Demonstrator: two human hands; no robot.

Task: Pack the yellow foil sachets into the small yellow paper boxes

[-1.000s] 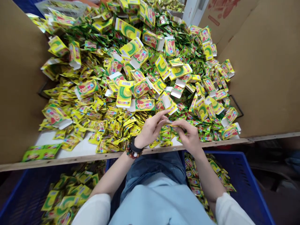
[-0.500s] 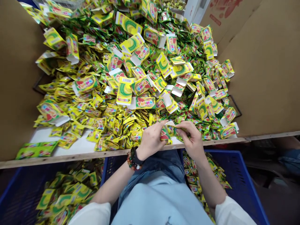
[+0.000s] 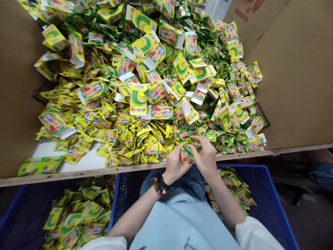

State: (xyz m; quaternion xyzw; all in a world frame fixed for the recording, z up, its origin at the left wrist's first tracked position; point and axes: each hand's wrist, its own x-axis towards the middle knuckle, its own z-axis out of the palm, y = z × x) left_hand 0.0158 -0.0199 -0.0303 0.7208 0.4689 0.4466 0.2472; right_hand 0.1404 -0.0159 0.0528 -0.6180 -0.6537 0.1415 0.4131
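Two bare hands close together just above the front edge of a work table: the left hand (image 3: 173, 164), with a black wristband (image 3: 162, 181) and a string of dark and red beads (image 3: 157, 187) at its wrist, and the right hand (image 3: 206, 158). Both curled inward and pressed toward each other, fingers pinching a small green-and-yellow foil sachet (image 3: 186, 156) with a red mark on it, the sachet between the two hands and above the table edge. Any further sachets in that grip hidden by the fingers.

Just beyond the hands, a dense heap of yellow-and-green foil sachets (image 3: 135, 133) across a white tabletop (image 3: 47, 149), with yellow-and-white cardboard cartons (image 3: 161, 112) printed "TWINS" lying open on top. Along the near side, a pale wooden edge strip (image 3: 78, 175). On both sides of the heap, tall brown cardboard panels (image 3: 299, 76).

Below the strip, two blue plastic crates, one (image 3: 116, 198) to the left of a denim-covered lap (image 3: 171, 180) and one (image 3: 267, 194) to the right, both holding loose sachets. Above the lap, a pale blue top (image 3: 179, 222) with white sleeves (image 3: 256, 234).
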